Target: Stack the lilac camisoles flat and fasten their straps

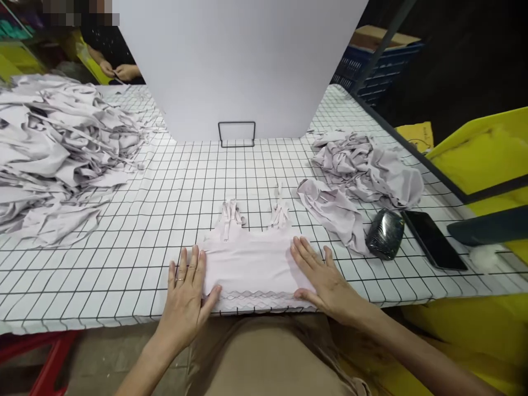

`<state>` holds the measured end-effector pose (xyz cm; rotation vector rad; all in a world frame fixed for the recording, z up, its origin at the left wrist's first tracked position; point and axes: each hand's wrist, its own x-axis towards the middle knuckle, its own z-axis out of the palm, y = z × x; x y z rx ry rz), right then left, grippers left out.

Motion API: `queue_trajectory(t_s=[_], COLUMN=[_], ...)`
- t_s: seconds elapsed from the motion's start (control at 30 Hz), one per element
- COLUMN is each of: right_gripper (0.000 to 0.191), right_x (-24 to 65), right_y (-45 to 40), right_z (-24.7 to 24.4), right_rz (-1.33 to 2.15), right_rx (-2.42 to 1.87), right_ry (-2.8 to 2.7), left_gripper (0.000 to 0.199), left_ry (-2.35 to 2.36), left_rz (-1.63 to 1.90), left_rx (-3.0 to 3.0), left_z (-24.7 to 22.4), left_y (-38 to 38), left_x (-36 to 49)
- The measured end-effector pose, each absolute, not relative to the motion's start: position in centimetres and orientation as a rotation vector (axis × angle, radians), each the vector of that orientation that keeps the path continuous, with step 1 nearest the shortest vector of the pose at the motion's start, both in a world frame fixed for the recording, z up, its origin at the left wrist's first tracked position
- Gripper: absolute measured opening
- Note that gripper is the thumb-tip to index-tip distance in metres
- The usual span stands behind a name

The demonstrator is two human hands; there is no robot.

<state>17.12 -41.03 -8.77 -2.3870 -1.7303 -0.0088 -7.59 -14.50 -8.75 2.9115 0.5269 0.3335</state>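
Checked white cloth (185,187), ruled in thin black lines and softly rippled, covers the table under both hands. Smooth and pale pink, the top (251,264) lies flat between the hands at the near edge, its body roughly rectangular with faint creases running across. Wavy scalloped rows trim the near hem; two thin straps bunch into crumpled tufts at the far side. The left hand (185,297) is flat, fingers stretched along one side, thumb on the fabric; the right hand (324,280) is spread, fingertips and thumb on the opposite side. Beyond them stands a matte pale board (243,66). Limp, tangled fabric heaps (53,143) up left of the left hand; right of the right hand sit a wrinkled pile (367,168), a glossy black lump (385,234) and a slim phone (434,239).
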Motion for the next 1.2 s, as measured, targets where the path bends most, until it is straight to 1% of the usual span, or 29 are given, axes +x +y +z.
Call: queue_trajectory(t_s=[0.07,0.13,0.2,0.27,0.37,0.43,0.57,0.63,0.7,0.77,0.83,0.87,0.9,1.0,1.03,1.2], right_gripper=[0.062,0.042,0.032,0.027,0.027,0.025,0.012,0.014,0.020,0.024,0.024,0.024,0.023,0.018,0.016,0.011], right_x=[20.3,23.8,27.2,30.0,32.6,33.3,33.0,32.4,31.7,31.1,30.4,30.1,29.9,29.3,29.1,29.1], right_y=[-39.8,-36.8,-32.6,-28.2,-23.4,-22.1,-23.6,-25.2,-26.7,-27.8,-28.5,-28.8,-29.0,-29.4,-29.5,-29.5], right_z=[-7.4,-5.6,-4.1,-3.3,-3.3,-3.5,-3.1,-2.3,-1.4,-0.7,-0.2,0.1,0.3,1.0,1.2,1.7], right_rz=[-0.005,-0.011,0.049,0.138,0.223,0.296,0.400,0.486,0.611,0.742,0.849,0.886,0.905,0.872,0.861,0.841], right_rx=[-2.327,-2.291,-2.367,-2.453,-2.502,-2.469,-2.241,-1.999,-1.693,-1.465,-1.419,-1.427,-1.449,-1.558,-1.591,-1.646], right_ry=[-1.567,-1.363,-1.186,-1.045,-0.930,-0.874,-0.885,-0.892,-0.866,-0.864,-0.949,-1.010,-1.075,-1.234,-1.270,-1.369], left_gripper=[0.077,0.073,0.067,0.057,0.040,0.034,0.031,0.030,0.035,0.052,0.074,0.078,0.074,0.042,0.038,0.033], left_ry=[0.542,0.514,0.419,0.274,0.132,0.144,0.313,0.387,0.425,0.400,0.314,0.263,0.223,0.195,0.201,0.241], left_rz=[0.403,0.531,0.656,0.722,0.687,0.616,0.346,0.218,0.171,0.226,0.272,0.248,0.192,-0.005,-0.041,-0.122], left_rx=[2.868,2.805,2.735,2.648,2.480,2.362,2.017,1.803,1.645,1.572,1.536,1.519,1.502,1.498,1.518,1.581], left_z=[-7.6,-6.2,-5.0,-4.0,-3.1,-2.5,-1.0,-0.4,-0.2,-0.1,-0.1,-0.1,-0.1,0.0,0.0,-0.1], left_y=[-14.4,-14.3,-14.2,-14.0,-13.9,-13.8,-13.5,-13.4,-13.3,-13.2,-13.0,-12.8,-12.7,-12.5,-12.5,-13.3], left_x=[-6.9,-5.4,-3.2,-0.8,2.3,4.0,6.9,8.5,10.4,12.1,13.5,14.1,14.5,15.2,15.2,13.9])
